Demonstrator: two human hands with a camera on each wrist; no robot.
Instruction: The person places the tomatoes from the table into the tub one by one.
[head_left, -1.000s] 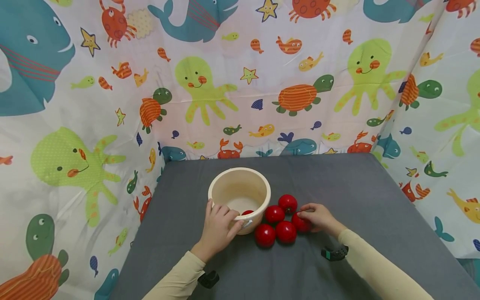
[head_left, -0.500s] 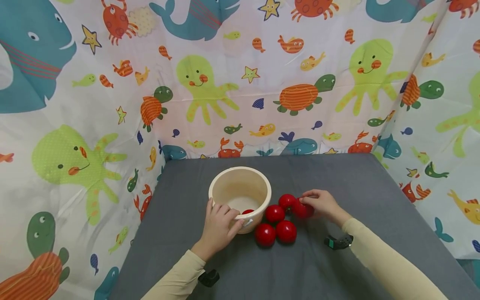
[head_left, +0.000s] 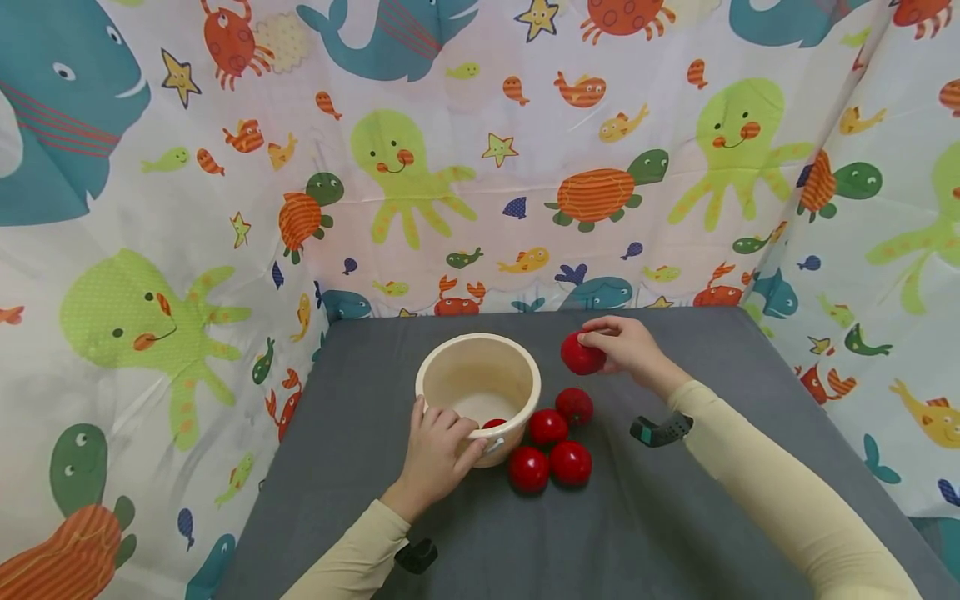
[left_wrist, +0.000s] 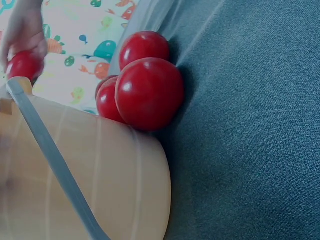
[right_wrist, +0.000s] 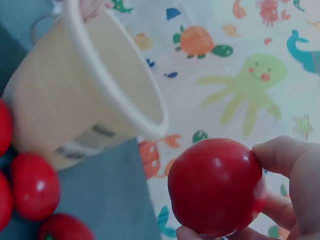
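Note:
My right hand [head_left: 630, 352] pinches a round red fruit [head_left: 582, 353] above the cloth, right of the cream bucket [head_left: 478, 343]. In the right wrist view, the thumb and fingers grip this red fruit [right_wrist: 216, 187] from the right, beside the bucket [right_wrist: 65, 100]. At the bucket's near rim rests my left hand [head_left: 437, 456], fingers over the edge and thumb outside by the handle. Part of one red fruit [head_left: 493, 423] shows inside the bucket. Several red fruits [head_left: 572, 463] lie on the cloth to its right; the left wrist view shows some [left_wrist: 150, 94] against the bucket wall [left_wrist: 115, 175].
Dark grey cloth [head_left: 675, 517] covers the table. Behind it and along both sides hangs a white curtain [head_left: 480, 275] printed with sea animals. A dark band [head_left: 662, 430] is on the right wrist and another [head_left: 417, 556] on the left.
My right hand has picked up the rightmost red fruit, moving it up off the cloth, away from the others and slightly left. The left hand and the bucket stay where they were.

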